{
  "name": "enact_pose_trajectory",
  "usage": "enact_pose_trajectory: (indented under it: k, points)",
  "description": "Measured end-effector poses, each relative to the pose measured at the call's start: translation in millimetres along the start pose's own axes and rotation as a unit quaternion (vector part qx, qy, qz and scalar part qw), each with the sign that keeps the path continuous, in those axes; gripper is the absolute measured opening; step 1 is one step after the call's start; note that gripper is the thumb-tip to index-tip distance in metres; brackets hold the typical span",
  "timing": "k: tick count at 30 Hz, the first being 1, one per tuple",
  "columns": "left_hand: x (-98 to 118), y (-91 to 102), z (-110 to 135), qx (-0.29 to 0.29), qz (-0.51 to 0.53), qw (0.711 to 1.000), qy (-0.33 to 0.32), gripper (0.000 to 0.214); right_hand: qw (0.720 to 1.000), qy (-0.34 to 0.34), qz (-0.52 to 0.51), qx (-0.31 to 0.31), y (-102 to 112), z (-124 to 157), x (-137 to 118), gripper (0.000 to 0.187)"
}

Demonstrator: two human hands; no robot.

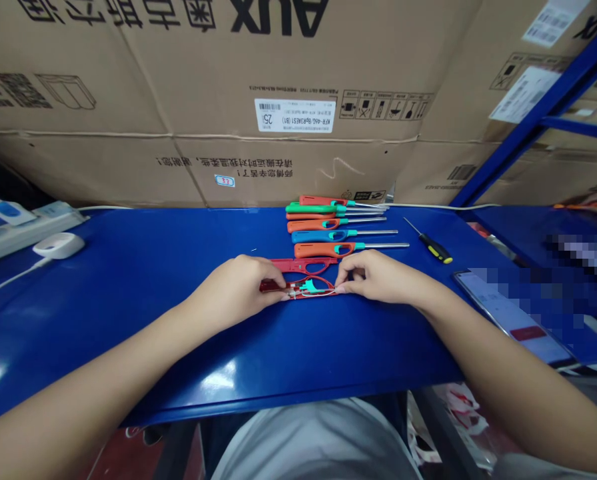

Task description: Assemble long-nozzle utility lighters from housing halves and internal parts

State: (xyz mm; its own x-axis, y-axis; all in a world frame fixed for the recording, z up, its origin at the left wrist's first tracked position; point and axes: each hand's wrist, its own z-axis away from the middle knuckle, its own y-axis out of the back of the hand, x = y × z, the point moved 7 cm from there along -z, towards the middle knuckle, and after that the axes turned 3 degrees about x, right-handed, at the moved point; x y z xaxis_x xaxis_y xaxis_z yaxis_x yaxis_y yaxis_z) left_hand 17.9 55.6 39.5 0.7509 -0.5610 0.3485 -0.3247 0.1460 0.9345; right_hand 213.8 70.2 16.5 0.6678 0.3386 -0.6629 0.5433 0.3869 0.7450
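A red lighter half-shell with a teal trigger and small inner parts (309,288) lies open on the blue table (178,293). My left hand (238,288) pinches its left end, fingers closed on it. My right hand (378,275) pinches the right end, fingers curled together. A second red shell half (298,265) lies just behind, between my hands. Beyond it a row of several assembled long lighters (336,227) in orange, green and blue, with metal nozzles pointing right.
A black and yellow screwdriver (431,245) lies right of the lighters. A phone (513,313) rests at the right edge. A white mouse-like device (58,245) and a power strip (23,223) sit at far left. Large cardboard boxes (278,100) wall the back.
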Motion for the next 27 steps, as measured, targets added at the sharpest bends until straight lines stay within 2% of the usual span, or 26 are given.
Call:
enact_pose_trajectory:
  k: [4, 8, 11, 14, 18, 20, 24, 27]
  points:
    - [11, -7.5, 3, 0.01, -0.027, 0.998, -0.064, 0.019, 0.999, -0.042, 0.009, 0.001, 5, 2, 6, 0.004]
    - [17, -13.1, 6, 0.029, -0.055, 0.994, -0.088, 0.022, 0.998, -0.047, 0.035, -0.007, 9, 6, 6, 0.004]
    - [18, -12.2, 6, 0.04, -0.047, 0.995, -0.079, 0.02, 0.999, 0.003, 0.046, -0.009, 11, 9, -3, 0.009]
    - [18, -10.0, 5, 0.038, -0.033, 0.996, -0.07, 0.019, 0.996, 0.086, 0.032, 0.002, 8, 10, -16, 0.022]
    - [15, -6.3, 4, 0.036, -0.022, 0.997, -0.061, 0.021, 0.983, 0.182, 0.033, 0.017, -3, 8, -26, 0.011]
    - [14, -4.7, 4, 0.034, -0.022, 0.997, -0.058, 0.022, 0.98, 0.193, 0.028, 0.025, -7, 5, -26, 0.006]
    - [15, -4.1, 5, 0.027, -0.042, 0.998, -0.049, 0.021, 0.984, 0.177, 0.014, 0.024, -9, 2, -22, 0.007]
    - [20, -7.2, 6, 0.039, -0.038, 0.996, -0.068, 0.022, 0.985, 0.169, 0.013, 0.025, -9, 2, -21, 0.007]
